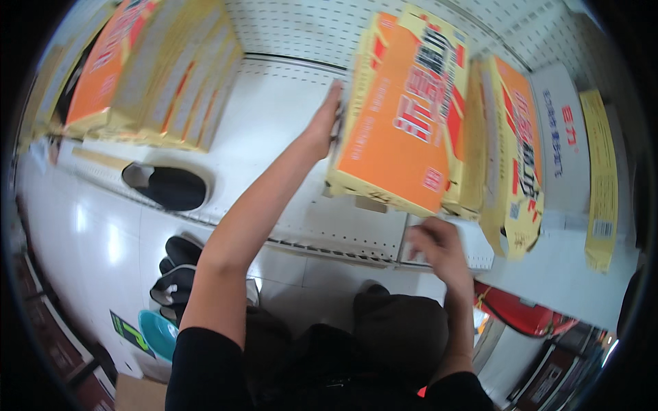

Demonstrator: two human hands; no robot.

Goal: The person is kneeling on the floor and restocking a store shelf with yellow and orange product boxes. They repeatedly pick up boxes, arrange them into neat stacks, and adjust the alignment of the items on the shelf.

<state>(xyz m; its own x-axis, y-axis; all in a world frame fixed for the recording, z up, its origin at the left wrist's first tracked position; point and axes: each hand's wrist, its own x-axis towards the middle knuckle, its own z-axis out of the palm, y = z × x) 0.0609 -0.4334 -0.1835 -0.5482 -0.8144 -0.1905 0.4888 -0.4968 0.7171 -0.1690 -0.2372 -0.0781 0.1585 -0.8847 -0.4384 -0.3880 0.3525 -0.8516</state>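
My left hand [327, 119] lies flat against the left side of an orange and yellow cardboard shoebox [393, 118], its fingers pointing up towards the shelf's back panel. That box leans against similar boxes on a white metal shelf. My right hand [437, 246], blurred and with bent fingers, is just below the box's lower right corner and holds nothing that I can see. Further right, another orange and yellow box [519, 123] has a torn, open end flap. A black slip-on shoe [167, 186] rests near the shelf's front edge on the left.
A stack of yellow boxes [180, 87] stands at the left of the shelf. To the right are a white box [560, 138] and a narrow yellow carton [600, 180]. More black shoes [177, 282] and a turquoise basin [158, 334] are on the tiled floor.
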